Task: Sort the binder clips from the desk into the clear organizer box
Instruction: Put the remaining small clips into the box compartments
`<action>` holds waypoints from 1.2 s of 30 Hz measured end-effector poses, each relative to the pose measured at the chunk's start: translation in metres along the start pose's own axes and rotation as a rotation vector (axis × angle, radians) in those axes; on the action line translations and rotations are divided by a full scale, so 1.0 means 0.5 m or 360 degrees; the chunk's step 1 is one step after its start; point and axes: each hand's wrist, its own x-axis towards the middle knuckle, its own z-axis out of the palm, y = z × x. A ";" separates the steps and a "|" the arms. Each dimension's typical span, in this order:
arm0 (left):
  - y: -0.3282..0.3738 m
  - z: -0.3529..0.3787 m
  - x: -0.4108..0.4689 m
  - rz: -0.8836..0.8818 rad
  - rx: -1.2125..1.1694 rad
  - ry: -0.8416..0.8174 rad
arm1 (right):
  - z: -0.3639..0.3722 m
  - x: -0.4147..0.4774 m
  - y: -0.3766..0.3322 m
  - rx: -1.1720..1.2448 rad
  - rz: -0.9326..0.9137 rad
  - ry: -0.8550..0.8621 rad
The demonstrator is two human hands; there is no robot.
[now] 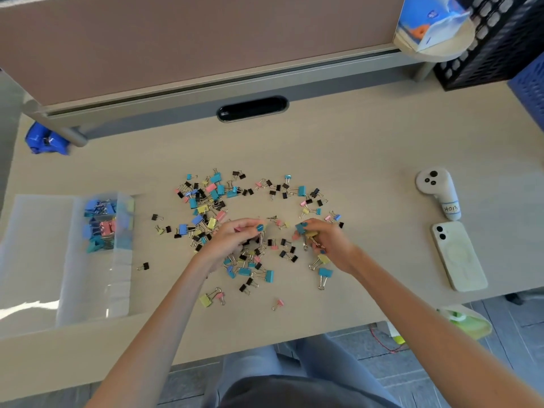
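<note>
Several binder clips (212, 201) in black, teal, blue, pink and yellow lie scattered over the middle of the desk (368, 148). At the left stands the clear organizer box (97, 278), with blue, pink and teal clips (101, 223) in its far compartments. My left hand (232, 241) hovers over the pile with its fingers curled round a few small clips. My right hand (325, 240) grips a bunch of clips, a teal one and a yellow one among them.
A white phone (457, 256) and a white controller (438, 191) lie at the right. A blue object (47, 141) sits at the far left by the partition (176, 39). A black mesh basket (494, 36) stands at the back right. The desk's front edge runs near my lap.
</note>
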 end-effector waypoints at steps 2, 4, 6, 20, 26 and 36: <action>-0.013 0.008 -0.011 -0.0141 -0.0276 -0.0130 | -0.015 -0.006 0.006 0.0205 0.0018 -0.0137; -0.031 0.023 -0.014 -0.0200 -0.0557 -0.0228 | -0.026 -0.015 0.014 0.0386 0.0066 -0.0223; -0.041 0.038 -0.017 -0.0233 -0.0812 -0.0280 | -0.033 -0.026 0.021 0.0534 0.0127 -0.0289; -0.071 0.059 -0.064 -0.0315 -0.1007 -0.0209 | 0.019 -0.061 0.053 0.0524 0.0225 -0.0406; -0.105 0.020 -0.091 -0.0289 -0.0512 0.0012 | 0.096 -0.030 0.054 0.0313 0.0210 -0.0360; -0.144 -0.086 -0.143 -0.0137 -0.0058 0.0197 | 0.236 0.013 0.043 0.0157 0.0165 -0.0397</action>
